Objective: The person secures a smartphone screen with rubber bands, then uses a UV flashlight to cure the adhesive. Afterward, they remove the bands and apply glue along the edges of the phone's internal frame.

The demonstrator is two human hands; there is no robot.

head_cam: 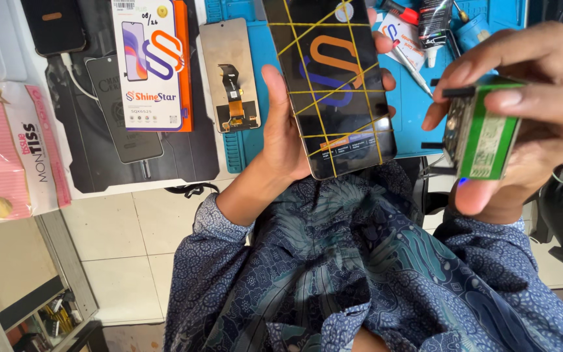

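My left hand (pixel 283 133) grips a black phone screen panel (pixel 333 85) by its edges; a protective film with yellow crossing lines and an orange-and-blue swirl covers the glass. My right hand (pixel 535 111) holds a small green circuit board device (pixel 480 133) with black connector pins on its left side, raised close to the camera. The two hands are apart, the board to the right of the screen. My blue patterned sleeves fill the lower frame.
On the bench lie another screen panel face down with a flex cable (pixel 230 75), a boxed screen package (pixel 152 62), a dark phone back (pixel 125 107), a blue work mat (pixel 412 111), glue tubes and a screwdriver (pixel 418 39), and a tissue pack (pixel 8 150) at left.
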